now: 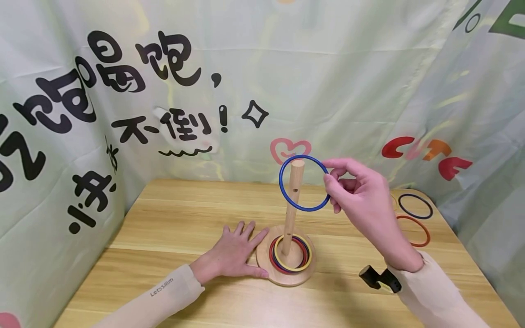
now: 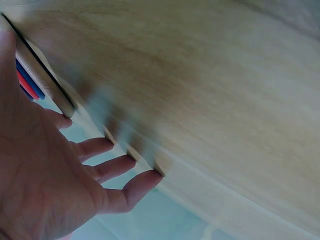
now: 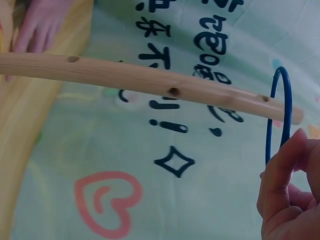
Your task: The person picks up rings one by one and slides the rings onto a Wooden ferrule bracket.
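Note:
My right hand (image 1: 361,196) pinches a blue ring (image 1: 280,180) by its right side, between thumb and fingers. In the right wrist view, the blue ring (image 3: 287,100) loops around the tip of an upright wooden peg (image 3: 125,77). The peg rises from a round wooden base (image 1: 264,269). Red, dark blue and yellow rings (image 1: 311,255) lie stacked on that base around the peg's foot. My left hand (image 1: 234,250) is spread on the table, its thumb and index finger at the base's left edge.
On the right of the wooden table (image 1: 176,214) lie a dark blue ring (image 1: 430,209), a red ring (image 1: 428,234) and a yellow ring partly hidden by my right hand. A black wrist device (image 1: 379,279) sticks out from my right sleeve. Printed curtains (image 1: 348,91) stand behind the table.

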Demonstrator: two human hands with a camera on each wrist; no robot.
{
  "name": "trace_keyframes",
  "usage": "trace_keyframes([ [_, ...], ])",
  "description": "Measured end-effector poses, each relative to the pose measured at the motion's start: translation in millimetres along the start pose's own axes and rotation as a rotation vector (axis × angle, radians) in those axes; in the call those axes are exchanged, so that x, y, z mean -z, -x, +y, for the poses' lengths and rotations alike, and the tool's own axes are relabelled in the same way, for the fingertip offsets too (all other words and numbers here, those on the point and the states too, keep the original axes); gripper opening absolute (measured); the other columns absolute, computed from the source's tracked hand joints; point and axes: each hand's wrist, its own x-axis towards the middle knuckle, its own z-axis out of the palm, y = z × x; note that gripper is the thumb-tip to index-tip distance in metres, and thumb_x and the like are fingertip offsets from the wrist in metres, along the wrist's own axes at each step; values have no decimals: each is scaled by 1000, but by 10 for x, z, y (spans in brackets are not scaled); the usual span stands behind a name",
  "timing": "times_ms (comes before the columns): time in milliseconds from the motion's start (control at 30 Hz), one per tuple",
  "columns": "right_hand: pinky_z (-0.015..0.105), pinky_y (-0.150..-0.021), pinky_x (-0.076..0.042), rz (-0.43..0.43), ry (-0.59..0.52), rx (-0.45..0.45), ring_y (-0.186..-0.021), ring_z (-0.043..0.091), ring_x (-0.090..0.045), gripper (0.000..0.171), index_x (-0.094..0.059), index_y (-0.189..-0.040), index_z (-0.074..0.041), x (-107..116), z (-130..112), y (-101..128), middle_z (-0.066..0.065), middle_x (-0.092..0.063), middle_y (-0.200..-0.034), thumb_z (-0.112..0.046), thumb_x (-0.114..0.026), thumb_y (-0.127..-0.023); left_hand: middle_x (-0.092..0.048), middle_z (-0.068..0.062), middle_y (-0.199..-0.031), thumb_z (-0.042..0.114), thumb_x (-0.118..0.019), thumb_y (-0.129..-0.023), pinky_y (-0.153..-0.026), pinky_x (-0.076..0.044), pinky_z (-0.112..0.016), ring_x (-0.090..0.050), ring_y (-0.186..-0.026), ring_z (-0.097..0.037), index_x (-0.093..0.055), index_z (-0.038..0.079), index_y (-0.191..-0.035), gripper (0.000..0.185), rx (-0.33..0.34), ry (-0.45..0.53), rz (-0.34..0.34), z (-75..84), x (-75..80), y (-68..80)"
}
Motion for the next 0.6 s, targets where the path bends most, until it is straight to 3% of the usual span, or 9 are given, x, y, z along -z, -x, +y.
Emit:
trace_keyframes([
  [600, 30, -43, -46, -102, 2, -103, -46, 19, -57, 26, -73, -117, -17, -376, 701, 267, 6, -61, -80, -4, -67, -95, -35, -24, -161, 99, -34, -76, -94, -37, -79, -40, -141, -53, -21, 26, -166, 117, 0, -20, 7, -6, -9, -1],
])
